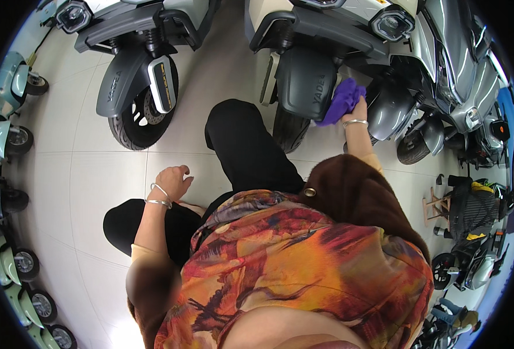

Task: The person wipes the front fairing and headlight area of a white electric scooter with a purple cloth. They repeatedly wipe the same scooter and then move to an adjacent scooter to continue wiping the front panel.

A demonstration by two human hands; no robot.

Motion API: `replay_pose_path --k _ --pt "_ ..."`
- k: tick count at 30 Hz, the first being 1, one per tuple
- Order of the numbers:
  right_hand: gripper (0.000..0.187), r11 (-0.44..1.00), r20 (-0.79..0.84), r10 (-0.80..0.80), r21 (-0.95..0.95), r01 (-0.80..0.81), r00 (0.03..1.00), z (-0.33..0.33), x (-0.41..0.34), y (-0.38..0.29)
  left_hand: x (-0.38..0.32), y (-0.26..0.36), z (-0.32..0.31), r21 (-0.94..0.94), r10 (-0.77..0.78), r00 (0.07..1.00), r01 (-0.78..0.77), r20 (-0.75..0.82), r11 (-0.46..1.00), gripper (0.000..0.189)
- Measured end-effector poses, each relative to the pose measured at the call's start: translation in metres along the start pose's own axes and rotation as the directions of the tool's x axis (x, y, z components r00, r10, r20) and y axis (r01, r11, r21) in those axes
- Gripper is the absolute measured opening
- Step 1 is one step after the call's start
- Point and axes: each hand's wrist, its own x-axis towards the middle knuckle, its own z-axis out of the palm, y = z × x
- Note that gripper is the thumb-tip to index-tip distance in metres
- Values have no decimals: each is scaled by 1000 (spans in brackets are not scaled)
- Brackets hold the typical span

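My right hand (358, 110) grips a bunched purple cloth (343, 101), whose edge lies against the side of the dark grey Yadea front mudguard (304, 83) of a scooter. The fingers are mostly hidden by the cloth. A black front tyre (289, 128) stands below that mudguard, near my knee. My left hand (173, 182) hangs over my left leg with loosely curled fingers and holds nothing. In front of it, to the upper left, stands another scooter's front wheel (145, 118) under a grey Yadea mudguard (120, 83).
A silver-grey scooter (453, 65) stands close by my right hand. Pale green and blue scooters line the left side. At the right are a wooden stand (435, 205), a dark ribbed object (475, 209) and more two-wheelers. The floor is light tile (51, 187).
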Motion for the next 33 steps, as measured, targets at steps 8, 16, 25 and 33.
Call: replay_pose_path --k 8,16,25,33 --pt "28 971 376 -226 156 179 898 86 -28 -26 -5 -2 -1 -5 -20 999 20 -29 1000 26" --pt "37 -183 773 -532 -504 844 346 39 -16 16 -13 -3 -7 -11 1 995 -2 -98 1000 26" --pt "79 -714 941 108 -152 684 321 49 -103 34 -11 -1 -10 -9 -14 997 14 -78 1000 26" --pt "77 -363 847 -1 -496 789 532 43 -60 14 -14 1 -9 -9 -46 997 46 -58 999 26"
